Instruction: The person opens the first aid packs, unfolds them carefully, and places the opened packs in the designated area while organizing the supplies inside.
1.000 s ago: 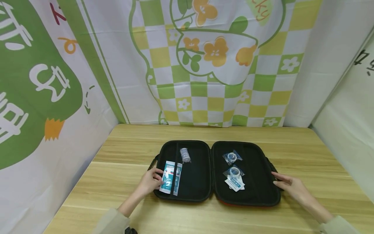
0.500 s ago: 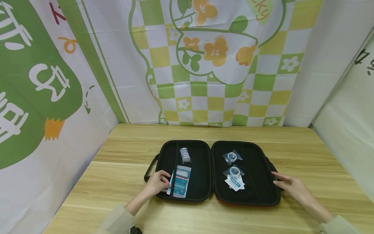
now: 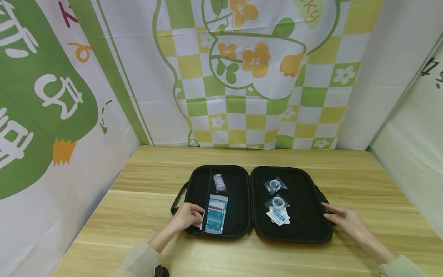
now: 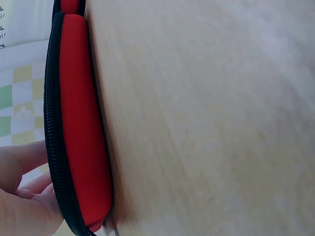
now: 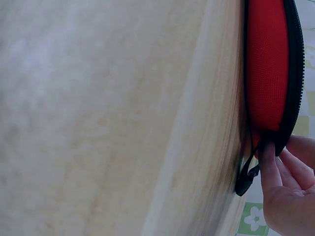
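A black-lined zip case (image 3: 238, 219) with a red shell (image 4: 81, 113) lies open flat on the table. In its left half, my left hand (image 3: 188, 216) pinches the left edge of a teal-and-white sealed packet (image 3: 216, 215), which runs under a black elastic strap (image 3: 209, 188). Seen from the left wrist, the case wall hides the left fingertips. My right hand (image 3: 346, 223) grips the right rim of the case, its fingers (image 5: 268, 167) near the corner by a zip pull (image 5: 243, 184). A small white wrapped roll (image 3: 219, 182) lies above the packet.
Two white tape-like rings in clear bags, an upper one (image 3: 275, 186) and a lower one (image 3: 278, 202), lie in the right half beside small white printed packets (image 3: 278, 217). A carry handle (image 3: 178, 200) sticks out left. Behind the wooden table (image 3: 155, 165) hangs a patterned curtain (image 3: 242, 115).
The packet has slid right, passing further under the strap, and has turned slightly. My left hand moved right with it. The left carry handle came into fuller view. My right hand stayed put.
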`<state>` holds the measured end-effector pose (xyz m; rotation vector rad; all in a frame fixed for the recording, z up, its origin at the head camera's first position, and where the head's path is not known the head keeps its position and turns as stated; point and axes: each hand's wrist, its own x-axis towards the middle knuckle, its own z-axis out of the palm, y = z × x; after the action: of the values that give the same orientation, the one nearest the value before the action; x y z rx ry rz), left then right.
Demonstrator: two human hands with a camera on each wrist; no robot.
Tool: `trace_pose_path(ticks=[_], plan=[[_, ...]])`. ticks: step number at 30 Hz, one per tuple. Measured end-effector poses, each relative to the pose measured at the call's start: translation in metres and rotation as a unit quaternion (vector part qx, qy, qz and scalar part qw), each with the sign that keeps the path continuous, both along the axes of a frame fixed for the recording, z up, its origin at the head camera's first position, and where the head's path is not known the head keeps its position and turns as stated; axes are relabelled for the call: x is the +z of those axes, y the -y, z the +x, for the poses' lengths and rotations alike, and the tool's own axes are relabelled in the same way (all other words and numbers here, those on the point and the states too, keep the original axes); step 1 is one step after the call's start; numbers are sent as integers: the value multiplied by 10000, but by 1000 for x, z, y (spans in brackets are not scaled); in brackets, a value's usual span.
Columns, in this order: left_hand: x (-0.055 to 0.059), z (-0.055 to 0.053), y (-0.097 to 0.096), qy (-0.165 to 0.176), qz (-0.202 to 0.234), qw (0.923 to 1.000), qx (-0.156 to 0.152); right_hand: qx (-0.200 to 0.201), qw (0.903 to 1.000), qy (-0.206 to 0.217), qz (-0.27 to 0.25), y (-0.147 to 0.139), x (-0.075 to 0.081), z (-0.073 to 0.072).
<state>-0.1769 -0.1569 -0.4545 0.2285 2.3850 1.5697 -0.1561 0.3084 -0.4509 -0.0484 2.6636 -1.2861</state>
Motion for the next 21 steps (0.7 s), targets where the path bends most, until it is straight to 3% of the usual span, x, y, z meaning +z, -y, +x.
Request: trace_pose_path(ticks=[10, 21], plan=[[-4, -2, -6, 138, -7, 9999, 92, 13, 10000, 13, -34, 0, -1, 0], [-3, -2, -4, 416, 66, 9991, -41, -14, 10000, 35, 8, -1, -1, -1]])
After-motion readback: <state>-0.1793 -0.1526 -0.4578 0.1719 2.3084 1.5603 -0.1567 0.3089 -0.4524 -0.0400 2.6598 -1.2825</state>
